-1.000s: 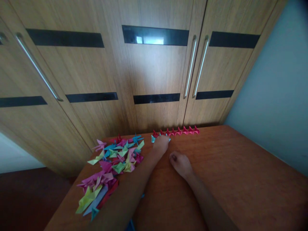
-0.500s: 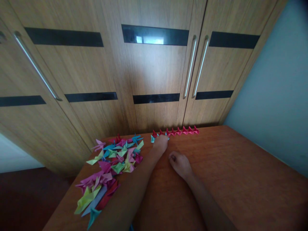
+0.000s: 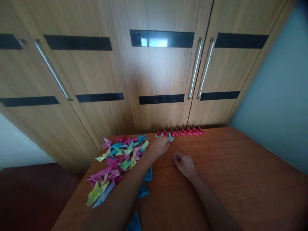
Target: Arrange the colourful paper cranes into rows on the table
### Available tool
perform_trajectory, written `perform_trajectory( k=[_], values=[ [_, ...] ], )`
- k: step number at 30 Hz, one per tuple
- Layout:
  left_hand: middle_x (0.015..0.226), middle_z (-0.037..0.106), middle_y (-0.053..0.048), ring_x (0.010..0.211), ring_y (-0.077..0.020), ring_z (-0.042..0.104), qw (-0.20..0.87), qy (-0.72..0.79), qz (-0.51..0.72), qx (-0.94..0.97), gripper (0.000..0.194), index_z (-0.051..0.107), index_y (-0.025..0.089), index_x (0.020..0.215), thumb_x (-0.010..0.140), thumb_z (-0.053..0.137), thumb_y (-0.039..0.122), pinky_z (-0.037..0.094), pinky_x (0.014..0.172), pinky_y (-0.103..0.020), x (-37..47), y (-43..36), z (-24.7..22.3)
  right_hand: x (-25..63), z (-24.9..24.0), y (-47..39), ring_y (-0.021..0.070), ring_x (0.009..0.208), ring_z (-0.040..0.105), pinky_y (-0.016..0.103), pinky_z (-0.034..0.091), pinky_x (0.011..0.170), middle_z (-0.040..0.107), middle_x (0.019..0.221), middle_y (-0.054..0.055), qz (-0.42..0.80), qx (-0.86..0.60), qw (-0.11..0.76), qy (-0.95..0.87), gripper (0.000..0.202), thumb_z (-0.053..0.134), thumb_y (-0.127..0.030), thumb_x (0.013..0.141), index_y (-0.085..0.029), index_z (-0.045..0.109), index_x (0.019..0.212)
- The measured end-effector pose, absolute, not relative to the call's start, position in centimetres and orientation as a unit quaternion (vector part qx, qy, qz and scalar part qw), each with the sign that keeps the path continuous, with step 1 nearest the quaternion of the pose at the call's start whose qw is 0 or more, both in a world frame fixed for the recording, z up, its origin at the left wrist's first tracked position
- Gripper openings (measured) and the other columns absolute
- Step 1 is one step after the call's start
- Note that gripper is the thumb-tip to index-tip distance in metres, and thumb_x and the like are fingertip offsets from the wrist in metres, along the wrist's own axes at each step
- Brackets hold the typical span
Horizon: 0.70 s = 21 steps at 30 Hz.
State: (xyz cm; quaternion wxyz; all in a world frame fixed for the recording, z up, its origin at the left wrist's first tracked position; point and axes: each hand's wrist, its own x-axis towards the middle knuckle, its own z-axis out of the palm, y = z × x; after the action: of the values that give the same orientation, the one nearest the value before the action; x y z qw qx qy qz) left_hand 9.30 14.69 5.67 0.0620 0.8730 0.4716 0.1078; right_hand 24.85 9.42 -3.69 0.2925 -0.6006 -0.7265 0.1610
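Note:
My left hand reaches to the back of the table, its fingers curled and partly hidden. Right at its fingertips stands a light blue paper crane; whether they touch is unclear. More light blue paper shows behind the knuckles. My right hand rests on the wood in a loose fist, with nothing visible in it. Behind the left hand, a row of red and pink folded paper cranes lines the back edge. Left of my left forearm lies a pile of multicoloured paper cranes.
Blue paper cranes lie beside and partly under my left forearm. Another blue folded piece sits near the front. A wooden wardrobe with metal handles backs the brown table. A pale blue wall stands at right.
The view has shifted a little to the left. Relative to the row, my left hand has drawn slightly back and left, uncovering more of the light blue crane. My right hand stays nearly still.

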Motion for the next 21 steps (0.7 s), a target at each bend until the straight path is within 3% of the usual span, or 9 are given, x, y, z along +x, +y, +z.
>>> perform_trajectory(
  k=[4, 6, 14, 21],
  values=[
    [0.117, 0.063, -0.004, 0.107, -0.0176, 0.057, 0.078, 0.436, 0.171, 0.88, 0.04, 0.06, 0.023, 0.116, 0.079, 0.052, 0.009, 0.041, 0.095, -0.027, 3.4, 9.2, 8.1, 24.8, -3.8, 9.4, 0.013, 0.068, 0.056, 0.021, 0.036, 0.063, 0.064, 0.073, 0.0, 0.167, -0.598, 0.286, -0.73, 0.014, 0.049, -0.019, 0.08, -0.021, 0.062, 0.074],
    [0.121, 0.061, -0.004, 0.111, -0.0177, 0.055, 0.086, 0.47, 0.202, 0.855, 0.04, 0.058, 0.023, 0.119, 0.082, 0.048, 0.012, 0.042, 0.096, -0.029, -0.1, 5.9, 8.7, 24.8, -3.9, 9.4, 0.0134, 0.069, 0.056, 0.022, 0.036, 0.063, 0.064, 0.073, 0.0, 0.166, -0.597, 0.284, -0.732, 0.014, 0.049, -0.018, 0.079, -0.021, 0.061, 0.073],
    [0.117, 0.064, -0.001, 0.106, -0.0207, 0.061, 0.014, 0.6, 0.182, 0.779, 0.031, 0.063, 0.03, 0.111, 0.086, 0.047, 0.032, 0.049, 0.092, -0.029, -10.8, -4.1, 4.8, 24.9, -4.0, 9.4, 0.0138, 0.068, 0.057, 0.022, 0.037, 0.063, 0.064, 0.072, 0.0, 0.168, -0.594, 0.279, -0.736, 0.014, 0.049, -0.02, 0.079, -0.022, 0.061, 0.074],
    [0.12, 0.064, 0.001, 0.104, -0.0202, 0.063, 0.021, 0.622, 0.15, 0.768, 0.036, 0.067, 0.032, 0.107, 0.082, 0.044, 0.021, 0.049, 0.092, -0.028, -13.5, -7.4, 1.9, 24.9, -4.2, 9.4, 0.0138, 0.067, 0.057, 0.022, 0.038, 0.063, 0.064, 0.072, -0.001, 0.169, -0.595, 0.277, -0.736, 0.014, 0.048, -0.02, 0.079, -0.022, 0.062, 0.075]
  ],
)
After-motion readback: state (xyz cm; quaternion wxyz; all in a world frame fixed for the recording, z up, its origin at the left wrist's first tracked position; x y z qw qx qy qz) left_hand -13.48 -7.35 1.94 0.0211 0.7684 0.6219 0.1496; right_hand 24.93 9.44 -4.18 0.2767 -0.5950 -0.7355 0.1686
